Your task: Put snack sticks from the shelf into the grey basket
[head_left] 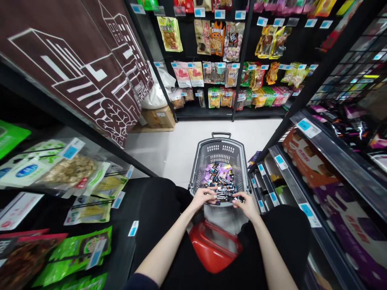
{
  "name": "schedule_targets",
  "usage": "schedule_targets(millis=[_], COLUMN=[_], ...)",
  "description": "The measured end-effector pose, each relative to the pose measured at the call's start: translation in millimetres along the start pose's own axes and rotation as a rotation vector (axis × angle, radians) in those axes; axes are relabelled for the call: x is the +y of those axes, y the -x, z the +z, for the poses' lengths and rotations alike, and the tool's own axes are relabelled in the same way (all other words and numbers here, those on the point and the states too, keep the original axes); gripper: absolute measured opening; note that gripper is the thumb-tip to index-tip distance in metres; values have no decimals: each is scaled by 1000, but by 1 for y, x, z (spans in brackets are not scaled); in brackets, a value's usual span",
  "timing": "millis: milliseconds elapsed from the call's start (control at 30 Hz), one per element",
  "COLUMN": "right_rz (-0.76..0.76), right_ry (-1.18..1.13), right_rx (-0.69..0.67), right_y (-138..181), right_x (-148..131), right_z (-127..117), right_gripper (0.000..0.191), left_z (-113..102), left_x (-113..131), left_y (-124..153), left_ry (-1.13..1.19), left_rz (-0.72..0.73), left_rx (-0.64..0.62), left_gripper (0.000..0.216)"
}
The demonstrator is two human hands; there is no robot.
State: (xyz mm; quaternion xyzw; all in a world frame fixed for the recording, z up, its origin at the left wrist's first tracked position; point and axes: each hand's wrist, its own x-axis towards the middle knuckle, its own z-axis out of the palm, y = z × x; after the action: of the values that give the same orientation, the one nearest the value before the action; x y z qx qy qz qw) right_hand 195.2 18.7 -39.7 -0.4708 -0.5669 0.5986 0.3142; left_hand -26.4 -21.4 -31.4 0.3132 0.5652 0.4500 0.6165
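Note:
A grey plastic shopping basket [245,161] stands on the floor between my knees, holding a heap of small purple and black wrapped snack packets [218,173]. At the basket's near edge, my left hand [204,197] has its fingers curled in on shiny black snack packets. My right hand [245,204] pinches the dark end of a black snack packet [238,198] at the right of the same edge. Several black packets [223,193] lie between both hands. Below them, close to my body, is a glossy red plastic piece [211,251] with an opening in it.
Shelves with boxes [341,213] and black-purple bags [353,117] crowd the right side. Bagged snacks [72,171] stick out at the left. Ahead stands a rack of hanging snack bags [217,38], with a cardboard box [159,119] on the pale floor [178,145].

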Motion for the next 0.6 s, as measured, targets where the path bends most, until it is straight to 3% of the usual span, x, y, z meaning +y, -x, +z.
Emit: schedule_targets(millis=[167,333,433,600], right_rz=[-21,28,63,70], right_ry=[26,33,-52,-261], right_rx=[-12,-69,-121,-52], right_y=[0,-2,-4,-4], right_x=[7,13,13,3], right_z=[2,-1,-2,-2], right_gripper=[23,20,25,42], left_z=[2,-7,-11,-12], left_x=[-1,-1,-1,1], left_y=[0,1,-1,0], left_ry=[-113,-272,-328,-382], left_rz=[9,-25,-10,39], left_rx=[2,-83,-98,-142], left_gripper=[35,28,25,25])
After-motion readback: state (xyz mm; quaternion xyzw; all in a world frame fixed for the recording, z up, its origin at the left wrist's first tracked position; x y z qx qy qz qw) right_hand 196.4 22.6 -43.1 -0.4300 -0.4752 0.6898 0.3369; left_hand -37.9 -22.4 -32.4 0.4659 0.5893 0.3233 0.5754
